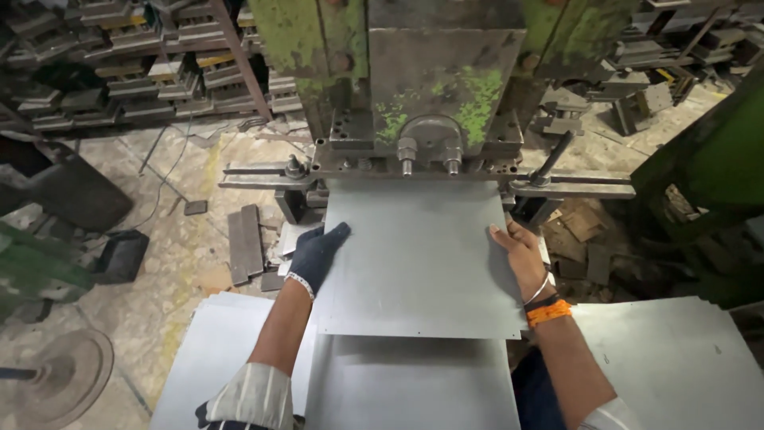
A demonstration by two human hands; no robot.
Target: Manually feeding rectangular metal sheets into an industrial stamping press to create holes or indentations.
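**Two hands steadying a metal sheet at a press**

The left hand (317, 253), in a dark glove, lies flat on the left edge of the grey metal sheet (414, 263); the bare right hand (521, 256) grips the right edge. The sheet lies flat, its far edge under the worn green press (434, 87). Stacks of similar sheets (676, 358) lie nearer the person on both sides.

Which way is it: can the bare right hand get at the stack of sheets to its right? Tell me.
Probably yes. The right hand only rests on the metal sheet's edge, and the stack of sheets lies uncovered just beside that forearm.
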